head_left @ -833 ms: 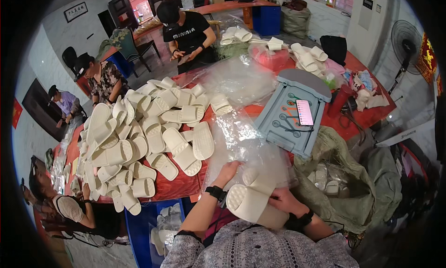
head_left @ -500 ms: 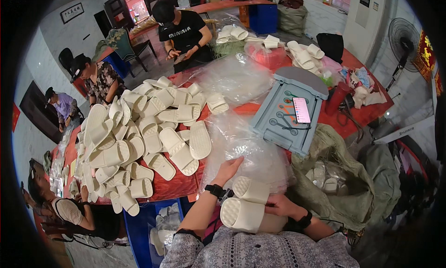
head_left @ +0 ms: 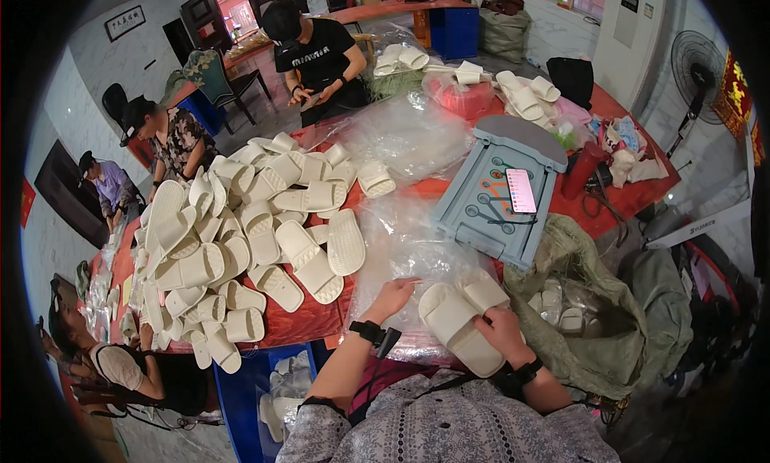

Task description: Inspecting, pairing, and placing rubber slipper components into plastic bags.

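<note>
Slippers [head_left: 447, 312], a cream pair with broad straps, are held at the near edge of the red-covered bench [head_left: 286, 325].
Their toes are pointed away from the person and slightly left, long axes slanting back toward the lower right. The pair is gripped from the right by the right hand [head_left: 502, 336]; the left hand [head_left: 391, 298] is extended over clear plastic bags [head_left: 393, 242], its grip unclear.

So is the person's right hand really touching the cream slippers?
Touching. The head view shows the right hand holding the cream slippers, with its fingers right on them and no gap.
</note>
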`<state>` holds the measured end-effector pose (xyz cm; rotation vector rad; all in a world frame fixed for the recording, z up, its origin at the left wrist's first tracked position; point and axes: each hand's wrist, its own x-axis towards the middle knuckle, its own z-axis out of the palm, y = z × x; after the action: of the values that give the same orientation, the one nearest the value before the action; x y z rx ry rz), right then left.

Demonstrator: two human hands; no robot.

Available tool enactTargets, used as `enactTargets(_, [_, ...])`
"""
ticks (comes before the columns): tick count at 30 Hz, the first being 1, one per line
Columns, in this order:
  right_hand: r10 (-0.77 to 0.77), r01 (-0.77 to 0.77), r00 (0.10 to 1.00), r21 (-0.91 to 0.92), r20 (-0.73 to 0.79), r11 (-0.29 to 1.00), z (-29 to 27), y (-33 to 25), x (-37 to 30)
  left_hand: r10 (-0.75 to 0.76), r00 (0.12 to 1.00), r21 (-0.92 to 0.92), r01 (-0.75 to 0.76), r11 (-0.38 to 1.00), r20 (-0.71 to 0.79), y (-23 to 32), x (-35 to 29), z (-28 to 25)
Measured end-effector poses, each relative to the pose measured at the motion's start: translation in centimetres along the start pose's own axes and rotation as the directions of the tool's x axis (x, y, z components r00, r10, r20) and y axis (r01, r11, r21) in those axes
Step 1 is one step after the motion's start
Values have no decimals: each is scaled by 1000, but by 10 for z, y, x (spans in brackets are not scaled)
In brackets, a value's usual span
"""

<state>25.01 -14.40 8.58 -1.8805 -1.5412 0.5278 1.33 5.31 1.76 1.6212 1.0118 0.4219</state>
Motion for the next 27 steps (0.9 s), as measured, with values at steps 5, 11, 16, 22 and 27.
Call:
enactTargets(5, [-85,70,993,-163,-87,984,11,-6,0,97,992,184,-111,977,87,40,-20,4])
enactTargets(11, [-250,257,966,-200,64,945,8,-20,-6,192,980,287,-170,943,-50,31,-21,14])
enactTargets(16, [-447,473,874,-117,190,874,8,-24,-8,26,999,200,-30,979,21,37,-13,11])
enactTargets(22, [-279,306,946,-170,165,937,6,-27,5,114,986,280,-145,949,123,28,-20,10])
enactTargets(27, [-167,173,985,-157,48,972,9,-18,12,221,964,421,-263,868,148,45,-37,14])
